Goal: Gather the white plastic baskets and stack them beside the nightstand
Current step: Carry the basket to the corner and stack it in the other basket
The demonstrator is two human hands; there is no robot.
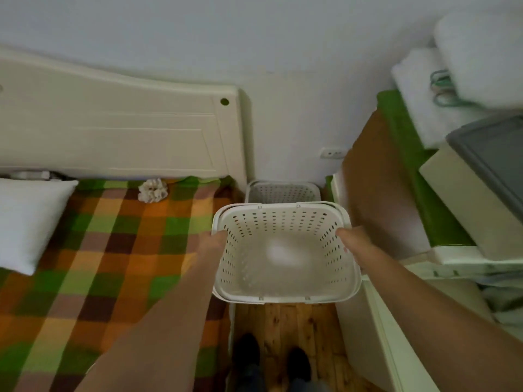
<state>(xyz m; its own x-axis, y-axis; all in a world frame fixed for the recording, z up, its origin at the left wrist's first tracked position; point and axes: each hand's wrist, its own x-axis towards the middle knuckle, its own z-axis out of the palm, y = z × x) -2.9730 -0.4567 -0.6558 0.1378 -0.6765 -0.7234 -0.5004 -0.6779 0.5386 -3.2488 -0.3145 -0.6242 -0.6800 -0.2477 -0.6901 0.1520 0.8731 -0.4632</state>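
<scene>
Both hands clamped on one white perforated basket (pixel 285 250), held level above the floor: left hand (pixel 210 244) pinching the left rim, right hand (pixel 352 244) pinching the right rim, thumbs hooked inside the walls. Empty inside, apart from a pale blur on the bottom, too smeared to tell glare from an object. Directly beyond, a second white basket (pixel 283 192) standing on the floor against the wall, in the narrow gap between the bed and the white cabinet (pixel 376 321) on the right, probably the nightstand.

Likely step: carrying the held basket to the stacking spot. Next move calls for reaching forward, squaring the held basket over the one on the floor, lowering it straight until it nests, then letting go with both hands. Little side clearance in the gap, so tilting risks catching a rim.

Wooden plank floor (pixel 283 326) underfoot, dark shoes (pixel 246 352) at the bottom edge. Checked green, orange and brown blanket (pixel 113 250) on the bed, white pillow (pixel 28 222), cream headboard (pixel 113 131), pale wall, folded white linen stacked top right.
</scene>
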